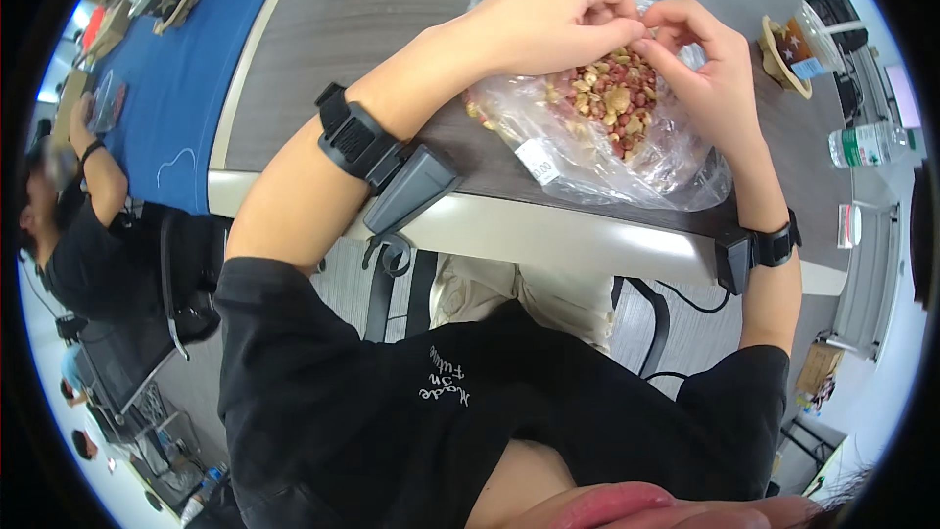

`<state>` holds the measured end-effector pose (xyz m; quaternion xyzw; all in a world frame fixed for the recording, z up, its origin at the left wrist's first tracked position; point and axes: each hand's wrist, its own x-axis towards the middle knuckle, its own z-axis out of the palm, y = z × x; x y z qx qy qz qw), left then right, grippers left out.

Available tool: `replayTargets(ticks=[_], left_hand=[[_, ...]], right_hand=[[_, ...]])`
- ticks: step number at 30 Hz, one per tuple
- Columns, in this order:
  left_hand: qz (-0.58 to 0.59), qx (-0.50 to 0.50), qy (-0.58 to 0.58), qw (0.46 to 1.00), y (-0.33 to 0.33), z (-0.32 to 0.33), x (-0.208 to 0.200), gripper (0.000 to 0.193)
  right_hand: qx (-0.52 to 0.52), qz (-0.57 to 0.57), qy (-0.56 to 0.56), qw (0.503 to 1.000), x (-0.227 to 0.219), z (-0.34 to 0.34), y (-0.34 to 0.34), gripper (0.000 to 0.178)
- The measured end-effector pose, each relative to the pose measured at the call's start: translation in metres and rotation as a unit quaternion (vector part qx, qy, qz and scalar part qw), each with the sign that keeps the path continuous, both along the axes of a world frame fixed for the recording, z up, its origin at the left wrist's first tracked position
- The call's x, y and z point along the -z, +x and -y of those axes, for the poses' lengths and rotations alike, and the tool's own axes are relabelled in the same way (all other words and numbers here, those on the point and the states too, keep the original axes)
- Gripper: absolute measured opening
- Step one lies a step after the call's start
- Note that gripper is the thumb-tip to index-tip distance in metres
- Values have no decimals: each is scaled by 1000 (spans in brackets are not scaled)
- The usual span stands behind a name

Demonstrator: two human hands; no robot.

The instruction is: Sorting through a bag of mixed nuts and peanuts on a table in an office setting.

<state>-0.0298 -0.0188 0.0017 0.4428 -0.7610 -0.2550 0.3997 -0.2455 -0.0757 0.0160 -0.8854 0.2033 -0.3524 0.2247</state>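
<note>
1. left grip (pixel 573 15): fingers curled, thumb tip meeting right fingertips; couldn't tell if fully closed or holding anything.
2. right grip (pixel 713 64): thumb and index bent toward each other, tips close; couldn't tell if anything was pinched.
3. red and tan nuts (pixel 615 103) sat in clear plastic bag (pixel 676 191) on tabletop (pixel 372 20), below both grips.
4. bag had printed white label (pixel 537 161); black shirt (pixel 587 402) bore white lettering; bottle (pixel 865 146) had green label.

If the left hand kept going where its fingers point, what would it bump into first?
Most likely the right hand, just ahead of the left hand above the peanuts; whether they already touch is hard to tell.
</note>
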Motion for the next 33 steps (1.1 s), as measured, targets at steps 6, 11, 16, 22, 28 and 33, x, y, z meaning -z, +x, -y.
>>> replayTargets(ticks=[6,11,16,22,28,33], left_hand=[[-53,30,36,997,-4,1,0,22],[-22,29,35,999,-1,-3,-10,17],[-27,8,28,999,-2,-2,-9,16],[-125,34,96,987,-5,-1,-7,13],[-72,5,74,995,-5,-3,-13,14],[-51,-16,51,997,-6,-3,-16,15]], right_hand=[[-10,-36,-145,989,-10,-2,-3,16],[-8,-47,-185,982,-7,-2,-6,15],[-10,-46,-174,984,-6,2,-5,15],[-8,16,-99,995,-7,0,-2,11],[14,10,-106,994,-6,0,-3,11],[27,19,-79,996,-6,-3,0,16]])
